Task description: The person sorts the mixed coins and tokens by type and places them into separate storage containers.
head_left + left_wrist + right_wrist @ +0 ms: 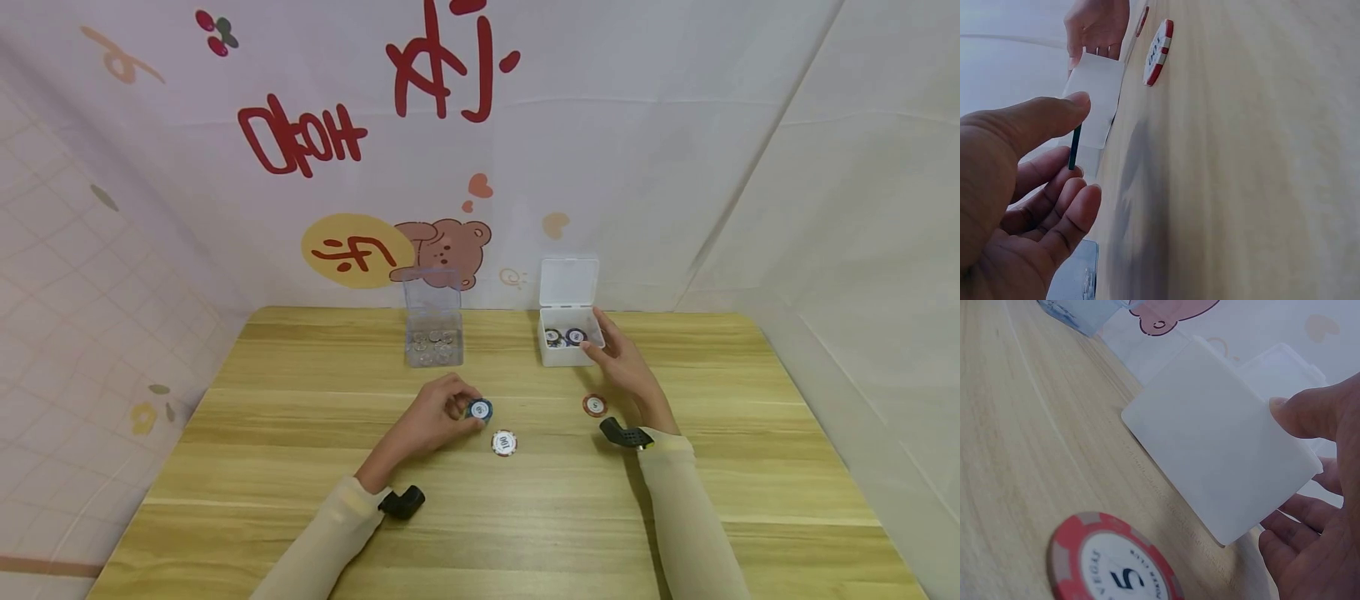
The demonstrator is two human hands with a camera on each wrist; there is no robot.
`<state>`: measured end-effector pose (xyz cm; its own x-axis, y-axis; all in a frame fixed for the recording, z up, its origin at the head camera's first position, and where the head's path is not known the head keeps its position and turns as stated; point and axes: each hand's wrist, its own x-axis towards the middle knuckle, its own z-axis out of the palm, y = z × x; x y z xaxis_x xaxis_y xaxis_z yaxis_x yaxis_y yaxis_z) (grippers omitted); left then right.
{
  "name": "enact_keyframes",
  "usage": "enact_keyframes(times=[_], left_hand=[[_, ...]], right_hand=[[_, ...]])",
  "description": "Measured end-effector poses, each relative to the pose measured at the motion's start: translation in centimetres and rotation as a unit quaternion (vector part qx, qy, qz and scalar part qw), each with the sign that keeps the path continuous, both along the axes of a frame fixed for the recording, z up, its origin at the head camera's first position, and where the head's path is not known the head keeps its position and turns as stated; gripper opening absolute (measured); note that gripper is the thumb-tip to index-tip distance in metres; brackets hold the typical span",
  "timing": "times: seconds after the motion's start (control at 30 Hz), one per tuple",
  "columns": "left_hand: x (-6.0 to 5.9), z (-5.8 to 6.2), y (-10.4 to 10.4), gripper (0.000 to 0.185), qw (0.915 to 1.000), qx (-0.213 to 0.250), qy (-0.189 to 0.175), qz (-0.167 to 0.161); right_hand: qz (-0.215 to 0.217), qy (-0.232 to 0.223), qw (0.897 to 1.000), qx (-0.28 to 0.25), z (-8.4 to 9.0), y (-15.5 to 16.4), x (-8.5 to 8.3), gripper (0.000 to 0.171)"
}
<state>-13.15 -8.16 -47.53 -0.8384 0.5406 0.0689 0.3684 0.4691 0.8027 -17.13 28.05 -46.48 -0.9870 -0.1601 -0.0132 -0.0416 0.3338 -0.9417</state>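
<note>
Presently on the wooden table (300, 467), itemised as follows.

Left hand (438, 417): fingers curled, pinching a blue poker chip (479, 409) by its edge between thumb and fingertips, chip held on edge just above the tabletop near the table's middle. The left wrist view shows the chip edge-on as a dark sliver under the thumb.

Right hand (622, 362): fingers loosely extended, thumb and fingertips resting against the right front corner of a white plastic box (566, 350). The right wrist view shows the thumb lying on the box's wall; no firm grasp is evident.

White plastic box: lid (569, 282) open and standing upright behind it; several chips inside, dark blue and white among them. It stands towards the back of the table, right of centre.

Red poker chip marked 5 (595, 405): flat on the table, just in front of the box, beside the right wrist.

Red-and-white poker chip marked 100 (504, 442): flat on the table, just beside the left hand, apart from the blue chip.

Clear plastic box (433, 321): left of the white box, well apart from it, lid up, pale round pieces inside, kind indistinct.

Backdrop: pale printed cloth with a bear figure (442, 250).
</note>
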Motion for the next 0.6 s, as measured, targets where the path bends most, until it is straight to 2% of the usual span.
enact_keyframes(times=[0.43, 0.6], left_hand=[[-1.6, 0.3, 1.7, 0.03, 0.9992, 0.005, 0.036, 0.015], [-2.0, 0.7, 2.4, 0.029, 0.9991, 0.015, 0.036, 0.015]], right_hand=[[-0.004, 0.002, 1.0, 0.007, 0.0, -0.1, 0.0, 0.075], [-0.006, -0.002, 1.0, -0.005, -1.2, 0.4, -0.5, 0.076]])
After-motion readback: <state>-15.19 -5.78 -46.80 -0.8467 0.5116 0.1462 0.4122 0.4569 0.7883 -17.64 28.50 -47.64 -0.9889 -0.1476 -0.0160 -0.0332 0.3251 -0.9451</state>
